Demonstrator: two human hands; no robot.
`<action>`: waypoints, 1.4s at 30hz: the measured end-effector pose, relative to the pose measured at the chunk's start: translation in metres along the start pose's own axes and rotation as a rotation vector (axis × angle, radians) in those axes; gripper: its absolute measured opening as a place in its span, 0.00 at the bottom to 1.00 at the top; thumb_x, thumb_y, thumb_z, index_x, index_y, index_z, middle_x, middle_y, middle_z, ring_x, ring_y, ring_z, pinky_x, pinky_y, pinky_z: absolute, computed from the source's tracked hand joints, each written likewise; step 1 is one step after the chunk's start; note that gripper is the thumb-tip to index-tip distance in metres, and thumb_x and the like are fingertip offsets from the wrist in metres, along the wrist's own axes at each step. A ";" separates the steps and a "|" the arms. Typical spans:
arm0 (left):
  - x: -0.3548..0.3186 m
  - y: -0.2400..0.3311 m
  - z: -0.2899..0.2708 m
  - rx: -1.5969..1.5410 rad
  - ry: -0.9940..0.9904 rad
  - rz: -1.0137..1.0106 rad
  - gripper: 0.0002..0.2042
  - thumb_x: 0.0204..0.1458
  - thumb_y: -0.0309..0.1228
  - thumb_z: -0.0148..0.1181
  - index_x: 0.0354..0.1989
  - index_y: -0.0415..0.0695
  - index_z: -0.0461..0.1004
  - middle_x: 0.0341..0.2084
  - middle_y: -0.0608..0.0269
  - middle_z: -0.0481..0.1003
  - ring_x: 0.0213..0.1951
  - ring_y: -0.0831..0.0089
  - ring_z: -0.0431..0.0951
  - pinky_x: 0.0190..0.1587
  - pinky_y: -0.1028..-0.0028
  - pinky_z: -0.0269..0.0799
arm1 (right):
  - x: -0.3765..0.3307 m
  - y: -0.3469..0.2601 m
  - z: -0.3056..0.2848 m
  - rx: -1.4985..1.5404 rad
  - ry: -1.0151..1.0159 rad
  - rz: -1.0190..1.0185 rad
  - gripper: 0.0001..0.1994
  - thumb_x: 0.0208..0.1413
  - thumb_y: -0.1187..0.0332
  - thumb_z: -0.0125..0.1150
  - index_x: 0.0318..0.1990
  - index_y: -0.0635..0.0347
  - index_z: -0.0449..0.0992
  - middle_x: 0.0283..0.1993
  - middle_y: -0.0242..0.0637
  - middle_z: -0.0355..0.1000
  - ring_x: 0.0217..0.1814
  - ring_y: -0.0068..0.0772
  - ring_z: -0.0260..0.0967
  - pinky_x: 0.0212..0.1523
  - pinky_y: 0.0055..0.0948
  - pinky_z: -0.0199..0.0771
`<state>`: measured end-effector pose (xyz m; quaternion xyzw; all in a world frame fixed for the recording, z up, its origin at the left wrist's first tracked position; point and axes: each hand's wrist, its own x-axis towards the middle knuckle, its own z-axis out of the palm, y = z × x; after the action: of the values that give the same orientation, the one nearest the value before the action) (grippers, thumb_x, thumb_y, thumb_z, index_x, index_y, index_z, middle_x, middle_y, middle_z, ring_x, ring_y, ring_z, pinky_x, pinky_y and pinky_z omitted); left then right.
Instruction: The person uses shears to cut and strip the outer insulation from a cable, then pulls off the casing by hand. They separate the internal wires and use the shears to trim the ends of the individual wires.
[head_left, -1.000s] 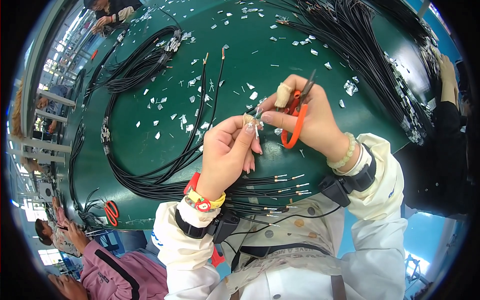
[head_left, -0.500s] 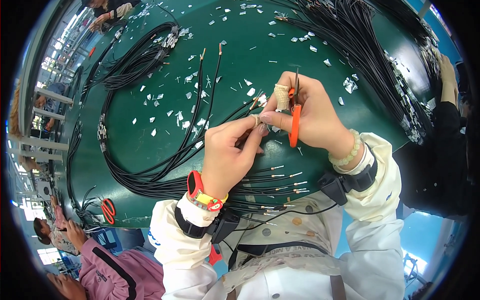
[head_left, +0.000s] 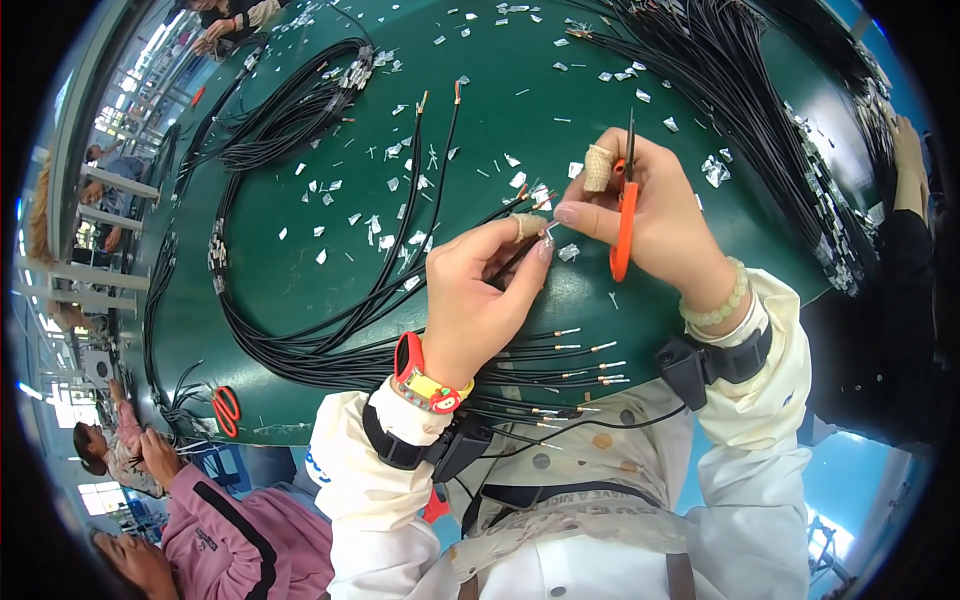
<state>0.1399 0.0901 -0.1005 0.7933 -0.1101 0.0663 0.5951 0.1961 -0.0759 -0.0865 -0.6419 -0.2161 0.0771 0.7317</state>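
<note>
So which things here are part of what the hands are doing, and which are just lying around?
In use:
- left hand, pinching a black wire
- right hand, holding orange scissors and touching the wire's tip
- wire ends at the table edge

Lying about:
- white scraps on the green table
- red scissors
- wire bundle, far right

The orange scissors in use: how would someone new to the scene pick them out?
On the green table, find the right hand above the black wire bundle. The scissors stand upright in that hand, blades up. Another red pair lies unheld at the table's near-left edge.
</note>
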 end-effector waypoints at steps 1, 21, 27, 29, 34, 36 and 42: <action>0.000 0.001 0.000 0.025 0.004 0.020 0.08 0.47 0.20 0.54 0.36 0.32 0.71 0.27 0.61 0.74 0.25 0.81 0.73 0.27 0.84 0.70 | 0.000 0.001 0.001 -0.028 0.000 0.004 0.13 0.40 0.80 0.63 0.25 0.59 0.61 0.27 0.36 0.69 0.29 0.19 0.66 0.32 0.18 0.66; 0.002 0.020 -0.019 -0.106 0.165 0.050 0.03 0.50 0.24 0.51 0.29 0.38 0.65 0.26 0.62 0.72 0.26 0.80 0.70 0.26 0.81 0.65 | -0.023 -0.031 0.003 0.138 -0.283 0.170 0.20 0.59 0.54 0.33 0.31 0.63 0.64 0.21 0.32 0.65 0.20 0.19 0.64 0.23 0.17 0.63; -0.004 0.010 -0.018 -0.560 0.024 -0.144 0.05 0.55 0.29 0.45 0.34 0.41 0.63 0.28 0.63 0.70 0.27 0.82 0.67 0.30 0.82 0.62 | -0.016 -0.021 0.005 0.043 -0.799 0.585 0.25 0.60 0.51 0.27 0.29 0.65 0.64 0.17 0.33 0.65 0.17 0.20 0.62 0.20 0.17 0.62; -0.004 0.010 -0.016 -0.537 0.023 -0.125 0.04 0.55 0.28 0.45 0.33 0.41 0.63 0.27 0.64 0.70 0.27 0.82 0.67 0.30 0.83 0.62 | -0.014 -0.019 0.008 0.028 -0.798 0.574 0.26 0.60 0.51 0.26 0.28 0.65 0.64 0.16 0.33 0.64 0.16 0.20 0.62 0.20 0.17 0.62; -0.006 0.017 -0.012 -0.442 0.028 -0.141 0.02 0.54 0.25 0.46 0.32 0.41 0.64 0.32 0.62 0.68 0.30 0.81 0.66 0.32 0.82 0.62 | -0.014 -0.020 0.009 0.022 -0.773 0.571 0.26 0.60 0.51 0.26 0.27 0.66 0.65 0.13 0.33 0.63 0.15 0.20 0.61 0.20 0.17 0.61; -0.003 0.012 -0.013 -0.211 0.072 0.016 0.01 0.52 0.24 0.48 0.31 0.41 0.64 0.33 0.60 0.67 0.31 0.79 0.66 0.33 0.80 0.62 | -0.014 -0.021 0.010 0.032 -0.758 0.579 0.27 0.60 0.52 0.26 0.27 0.67 0.65 0.13 0.33 0.63 0.15 0.20 0.61 0.20 0.17 0.61; -0.004 0.014 -0.010 0.484 0.300 0.391 0.06 0.39 0.22 0.57 0.26 0.45 0.70 0.35 0.58 0.64 0.36 0.66 0.64 0.35 0.72 0.58 | -0.013 -0.020 0.014 -0.052 -0.743 0.467 0.29 0.60 0.51 0.24 0.26 0.68 0.66 0.12 0.34 0.63 0.15 0.22 0.61 0.21 0.17 0.62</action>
<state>0.1328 0.0967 -0.0855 0.8568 -0.1522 0.3192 0.3753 0.1758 -0.0714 -0.0688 -0.6205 -0.3158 0.4605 0.5507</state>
